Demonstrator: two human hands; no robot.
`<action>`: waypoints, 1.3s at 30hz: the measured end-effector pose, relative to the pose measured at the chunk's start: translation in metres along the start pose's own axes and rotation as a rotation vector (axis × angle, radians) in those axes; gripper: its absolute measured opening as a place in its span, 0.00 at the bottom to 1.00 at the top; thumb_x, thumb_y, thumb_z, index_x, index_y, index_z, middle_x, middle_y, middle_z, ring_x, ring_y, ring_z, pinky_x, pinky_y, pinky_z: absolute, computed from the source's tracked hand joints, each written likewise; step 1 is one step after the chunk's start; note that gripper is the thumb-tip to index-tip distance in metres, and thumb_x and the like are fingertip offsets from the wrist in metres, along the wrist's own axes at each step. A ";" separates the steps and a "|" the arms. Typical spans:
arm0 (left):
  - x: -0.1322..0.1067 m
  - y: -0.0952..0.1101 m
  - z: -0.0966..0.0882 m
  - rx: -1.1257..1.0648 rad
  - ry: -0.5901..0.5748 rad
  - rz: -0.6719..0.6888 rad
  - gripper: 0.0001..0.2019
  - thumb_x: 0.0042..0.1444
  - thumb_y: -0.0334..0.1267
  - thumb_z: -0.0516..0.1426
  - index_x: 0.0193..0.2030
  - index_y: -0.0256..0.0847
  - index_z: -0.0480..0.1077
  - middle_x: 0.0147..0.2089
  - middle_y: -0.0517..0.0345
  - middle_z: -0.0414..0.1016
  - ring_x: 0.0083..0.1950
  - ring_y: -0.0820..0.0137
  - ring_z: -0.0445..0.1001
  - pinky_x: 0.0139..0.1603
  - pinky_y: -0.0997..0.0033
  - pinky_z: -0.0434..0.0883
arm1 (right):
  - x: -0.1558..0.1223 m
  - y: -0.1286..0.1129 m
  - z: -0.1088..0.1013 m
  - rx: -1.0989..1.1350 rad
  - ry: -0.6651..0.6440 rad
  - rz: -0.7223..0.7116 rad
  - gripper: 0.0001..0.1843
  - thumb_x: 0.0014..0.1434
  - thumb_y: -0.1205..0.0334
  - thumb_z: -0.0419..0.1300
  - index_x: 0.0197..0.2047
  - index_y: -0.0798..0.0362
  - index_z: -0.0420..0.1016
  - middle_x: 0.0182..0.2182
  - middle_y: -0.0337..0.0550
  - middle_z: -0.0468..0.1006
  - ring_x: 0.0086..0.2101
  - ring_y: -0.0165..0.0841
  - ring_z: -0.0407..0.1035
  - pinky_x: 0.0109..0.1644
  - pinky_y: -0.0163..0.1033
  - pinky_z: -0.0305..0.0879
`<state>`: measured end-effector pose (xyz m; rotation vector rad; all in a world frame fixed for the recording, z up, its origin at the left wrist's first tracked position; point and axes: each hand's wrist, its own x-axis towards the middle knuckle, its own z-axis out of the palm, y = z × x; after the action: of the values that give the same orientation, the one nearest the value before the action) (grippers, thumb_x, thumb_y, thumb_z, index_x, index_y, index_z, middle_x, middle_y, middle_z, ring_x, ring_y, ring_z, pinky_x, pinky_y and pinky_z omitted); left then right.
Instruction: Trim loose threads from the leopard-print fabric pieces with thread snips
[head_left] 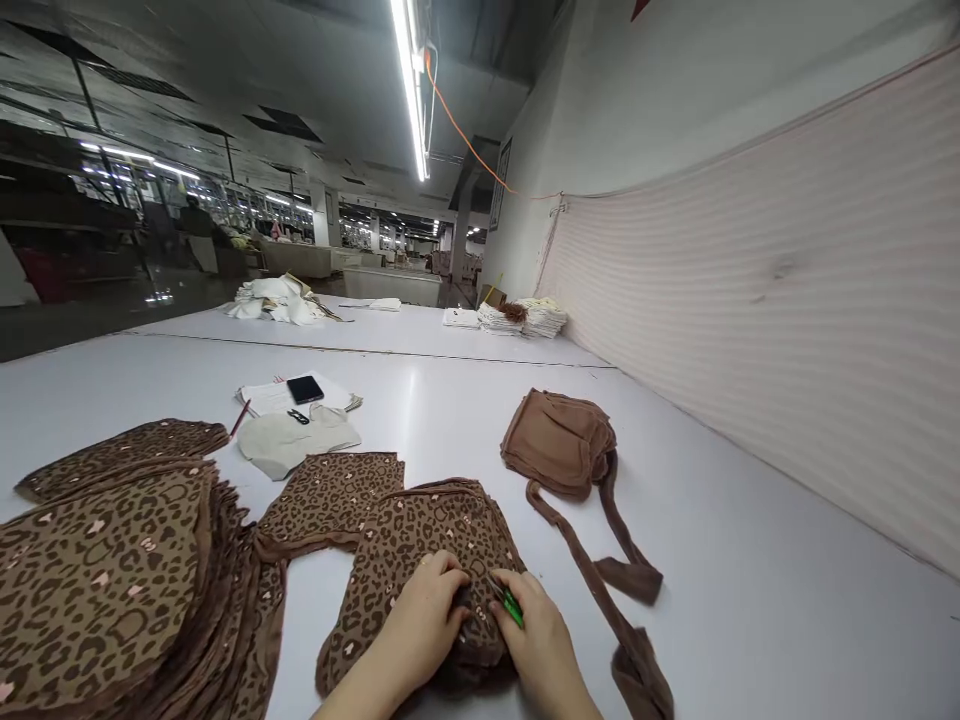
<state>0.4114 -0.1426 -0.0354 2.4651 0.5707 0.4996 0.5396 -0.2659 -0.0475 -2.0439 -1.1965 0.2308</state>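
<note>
- Our spotted cloth stack (420,530) lies on the table (720,560), left of the plain brown pile (551,440) and closer to us.
- Its long way runs away from us, and its far end leans a little to the right.
- Our left hand (429,605) has bent fingers on the cloth; we cannot tell if it pinches any.
- Our right hand (541,635) grips a small green tool (513,607).
- The table is white and shiny around the plain brown pile.
- Left of that pile, we see a black phone (305,389).
- Right of it hangs a pale striped sheet (750,270).
</note>
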 end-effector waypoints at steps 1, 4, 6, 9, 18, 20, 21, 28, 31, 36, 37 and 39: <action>0.000 -0.002 -0.001 -0.017 -0.002 -0.003 0.15 0.49 0.23 0.56 0.42 0.42 0.72 0.45 0.56 0.70 0.49 0.64 0.68 0.53 0.61 0.67 | 0.002 -0.001 0.000 -0.003 -0.023 -0.008 0.19 0.56 0.69 0.52 0.50 0.49 0.72 0.40 0.45 0.73 0.41 0.40 0.68 0.44 0.40 0.61; -0.001 -0.005 0.001 -0.044 0.008 -0.023 0.15 0.48 0.24 0.57 0.42 0.43 0.72 0.45 0.57 0.70 0.49 0.64 0.69 0.52 0.62 0.67 | 0.009 -0.001 0.001 -0.063 -0.065 -0.006 0.14 0.54 0.70 0.54 0.41 0.48 0.75 0.35 0.43 0.72 0.39 0.39 0.69 0.41 0.39 0.61; -0.001 -0.005 0.003 -0.057 0.032 -0.035 0.15 0.48 0.24 0.57 0.42 0.43 0.72 0.46 0.57 0.70 0.49 0.65 0.68 0.52 0.62 0.67 | 0.013 0.000 0.003 -0.074 -0.061 -0.004 0.10 0.54 0.70 0.53 0.31 0.49 0.73 0.31 0.42 0.70 0.35 0.39 0.68 0.40 0.39 0.61; 0.000 -0.001 0.005 -0.079 0.052 -0.046 0.14 0.49 0.25 0.57 0.42 0.43 0.72 0.45 0.57 0.70 0.49 0.65 0.68 0.52 0.62 0.67 | 0.014 0.000 0.004 -0.022 -0.041 -0.018 0.10 0.55 0.69 0.51 0.27 0.50 0.70 0.30 0.42 0.69 0.34 0.38 0.67 0.39 0.39 0.60; 0.013 0.004 0.009 0.000 0.154 0.041 0.09 0.54 0.23 0.51 0.32 0.41 0.67 0.38 0.58 0.69 0.41 0.66 0.66 0.45 0.62 0.66 | 0.016 -0.006 0.001 0.142 0.037 -0.068 0.08 0.53 0.69 0.50 0.32 0.49 0.68 0.32 0.41 0.71 0.35 0.38 0.67 0.39 0.39 0.61; 0.013 0.003 0.011 0.034 0.167 0.062 0.09 0.56 0.24 0.49 0.33 0.41 0.66 0.37 0.57 0.68 0.41 0.65 0.66 0.46 0.61 0.66 | 0.016 -0.004 0.001 0.194 0.083 -0.015 0.05 0.53 0.66 0.53 0.33 0.49 0.69 0.33 0.41 0.72 0.36 0.39 0.68 0.40 0.40 0.62; 0.012 0.003 0.012 0.050 0.171 0.066 0.09 0.57 0.24 0.48 0.33 0.41 0.66 0.37 0.57 0.68 0.41 0.65 0.66 0.46 0.60 0.66 | 0.014 -0.003 0.001 0.236 0.112 0.024 0.05 0.53 0.63 0.56 0.35 0.49 0.71 0.34 0.42 0.74 0.37 0.40 0.68 0.42 0.41 0.63; 0.004 0.002 0.017 0.079 0.229 0.131 0.09 0.59 0.26 0.47 0.35 0.41 0.66 0.38 0.55 0.68 0.41 0.64 0.66 0.43 0.62 0.66 | -0.009 0.006 0.006 0.938 -0.142 0.420 0.29 0.46 0.36 0.64 0.34 0.56 0.75 0.20 0.38 0.71 0.13 0.24 0.56 0.15 0.31 0.48; 0.001 0.001 0.019 0.099 0.275 0.171 0.09 0.59 0.27 0.48 0.36 0.42 0.67 0.38 0.55 0.68 0.40 0.65 0.67 0.42 0.63 0.66 | -0.014 0.005 0.012 1.084 -0.279 0.514 0.31 0.40 0.35 0.68 0.31 0.58 0.73 0.19 0.39 0.72 0.09 0.19 0.50 0.13 0.29 0.38; 0.000 -0.001 0.020 0.142 0.297 0.211 0.09 0.59 0.28 0.49 0.38 0.43 0.69 0.38 0.55 0.69 0.40 0.64 0.67 0.40 0.63 0.67 | -0.013 -0.003 0.016 1.118 -0.273 0.571 0.30 0.43 0.36 0.67 0.30 0.59 0.72 0.17 0.38 0.71 0.09 0.19 0.52 0.12 0.28 0.39; 0.000 -0.002 0.020 0.150 0.298 0.215 0.09 0.59 0.28 0.49 0.39 0.42 0.69 0.39 0.54 0.69 0.40 0.64 0.67 0.40 0.63 0.66 | -0.013 -0.005 0.016 1.120 -0.266 0.582 0.30 0.43 0.36 0.66 0.30 0.59 0.72 0.16 0.37 0.71 0.09 0.19 0.51 0.12 0.28 0.39; -0.001 -0.003 0.022 0.165 0.302 0.222 0.09 0.59 0.28 0.50 0.39 0.42 0.69 0.39 0.54 0.69 0.40 0.63 0.67 0.40 0.63 0.66 | -0.013 -0.007 0.016 1.124 -0.261 0.609 0.30 0.43 0.36 0.65 0.30 0.58 0.72 0.16 0.36 0.70 0.09 0.19 0.51 0.11 0.28 0.40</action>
<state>0.4195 -0.1506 -0.0541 2.6438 0.4717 0.9609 0.5198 -0.2664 -0.0561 -1.2829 -0.3276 1.1861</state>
